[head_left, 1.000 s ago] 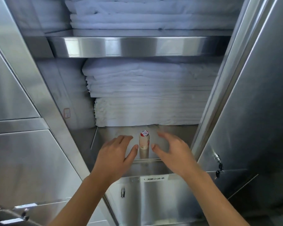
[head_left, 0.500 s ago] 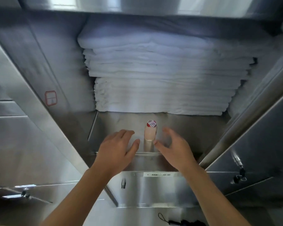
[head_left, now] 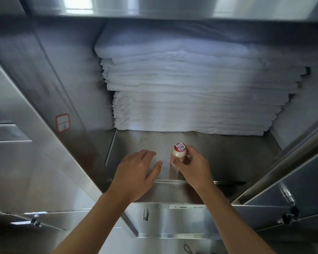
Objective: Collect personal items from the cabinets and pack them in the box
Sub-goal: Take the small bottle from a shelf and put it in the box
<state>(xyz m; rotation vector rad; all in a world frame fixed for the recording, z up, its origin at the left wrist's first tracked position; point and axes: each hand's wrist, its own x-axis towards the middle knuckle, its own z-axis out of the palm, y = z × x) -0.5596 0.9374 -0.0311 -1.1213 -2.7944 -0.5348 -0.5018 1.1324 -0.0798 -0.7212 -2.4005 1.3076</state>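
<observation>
A small cream-coloured bottle [head_left: 178,153] with a red and white foil cap stands upright on the steel shelf [head_left: 228,154] of the open cabinet, near its front edge. My right hand [head_left: 192,166] is wrapped around the bottle, thumb on its left side and fingers behind it. My left hand [head_left: 138,174] hovers flat just left of the bottle, fingers apart, holding nothing. The box is not in view.
A tall stack of folded white linen [head_left: 195,94] fills the back of the shelf. Another steel shelf [head_left: 154,8] hangs overhead. An open cabinet door [head_left: 290,182] with a lock stands at the right, steel panels [head_left: 17,162] at the left. A black cord [head_left: 188,250] lies below.
My right hand has closed around the bottle, which was standing free between both open hands before. The view has moved closer into the shelf.
</observation>
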